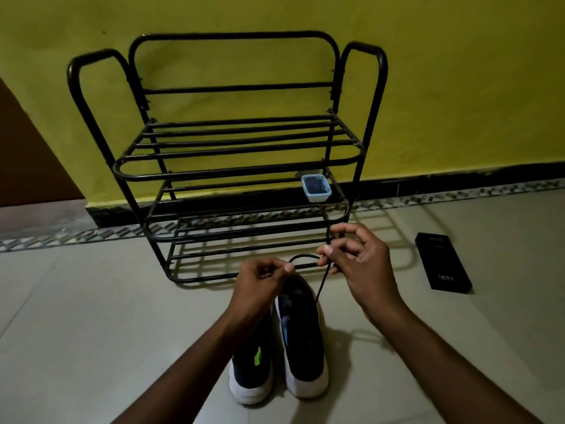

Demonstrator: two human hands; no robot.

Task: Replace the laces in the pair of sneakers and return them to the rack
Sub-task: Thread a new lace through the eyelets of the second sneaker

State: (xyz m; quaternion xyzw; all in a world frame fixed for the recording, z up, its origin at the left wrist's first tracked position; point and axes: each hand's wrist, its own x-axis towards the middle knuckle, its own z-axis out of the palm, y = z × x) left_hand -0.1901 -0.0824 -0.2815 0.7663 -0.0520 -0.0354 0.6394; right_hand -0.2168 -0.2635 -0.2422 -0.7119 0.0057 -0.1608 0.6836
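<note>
Left grip [260,278] and right grip [356,255] each pinched on black lace [323,283], looped between, above right sneaker [302,332] on floor [91,332] at rack [232,166] front edge. Likely soft, light, limp; best held close to tip for threading.

Black rack [235,171], yellow wall [458,87], black-and-white sneakers [302,338].

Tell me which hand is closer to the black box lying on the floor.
Right. The right hand, pinching the lace, is left of the black box with bare floor between them. The left hand, pinching the same lace, is farther away, above the sneakers.
</note>
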